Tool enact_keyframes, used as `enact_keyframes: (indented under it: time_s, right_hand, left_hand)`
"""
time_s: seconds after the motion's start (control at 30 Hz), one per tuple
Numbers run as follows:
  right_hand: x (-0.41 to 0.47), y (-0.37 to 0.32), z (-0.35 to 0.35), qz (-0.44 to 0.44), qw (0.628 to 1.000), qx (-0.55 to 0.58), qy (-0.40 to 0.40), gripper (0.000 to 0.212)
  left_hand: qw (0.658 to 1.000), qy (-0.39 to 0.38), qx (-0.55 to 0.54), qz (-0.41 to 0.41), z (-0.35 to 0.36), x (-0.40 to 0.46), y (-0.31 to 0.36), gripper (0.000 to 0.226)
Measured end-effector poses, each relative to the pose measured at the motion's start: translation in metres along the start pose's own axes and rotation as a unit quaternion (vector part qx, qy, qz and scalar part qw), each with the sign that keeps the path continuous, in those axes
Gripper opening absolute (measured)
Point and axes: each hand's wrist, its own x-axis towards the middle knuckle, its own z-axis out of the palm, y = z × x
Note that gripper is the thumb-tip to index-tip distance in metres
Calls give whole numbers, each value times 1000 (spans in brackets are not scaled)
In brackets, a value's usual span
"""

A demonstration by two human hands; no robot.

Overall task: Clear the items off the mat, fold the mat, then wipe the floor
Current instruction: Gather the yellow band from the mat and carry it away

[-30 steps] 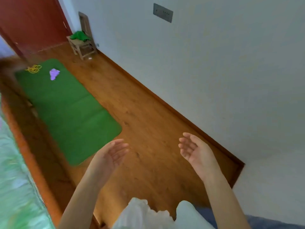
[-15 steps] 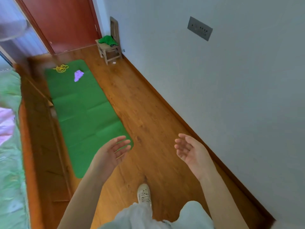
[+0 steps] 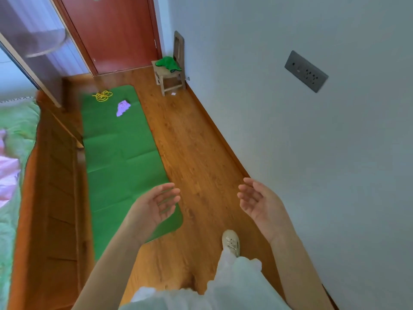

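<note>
I see both hands raised in front, palms facing each other, holding nothing. Left hand (image 3: pixel 154 208) has fingers loosely spread and nearly straight, hanging over the near end of the mat (image 3: pixel 120 162). Right hand (image 3: pixel 260 203) has fingers relaxed with a slight curl, over the bare floor (image 3: pixel 201 157) close to the wall (image 3: pixel 312 153).

Mat is green, laid flat and unfolded on the wood floor, running lengthwise from near my feet toward the door (image 3: pixel 114 30), just beside the bed frame (image 3: pixel 53 198) on the left. Fold creases show across it.

Two items sit on the mat's far end: a yellow rope (image 3: pixel 102 95) in a loose coil near the far edge, and a purple cloth (image 3: pixel 123 108) just nearer, apart from the rope.

A small stool (image 3: pixel 171 78) stands in the far corner against the wall, with a green rag (image 3: pixel 168 63) on its seat. A small white scrap lies on the floor by the stool's leg.

One shoe (image 3: pixel 231 242) is on the floor below the right hand, light trousers above it. A socket panel (image 3: pixel 306 71) is on the wall. Green bedding (image 3: pixel 15 135) on the left edge.
</note>
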Motion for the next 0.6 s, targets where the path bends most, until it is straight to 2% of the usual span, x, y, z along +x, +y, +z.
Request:
enact_keyframes:
  time_s: [0.33,0.6]
  right_hand:
    - [160,-111,2,25,995,-72,-63,19]
    - [269,-156,36,85,987,-93,-100,18]
  left_hand:
    - [991,64,-94,63,75,118,45,26]
    - [981,129,-133,63,91,189,80,28]
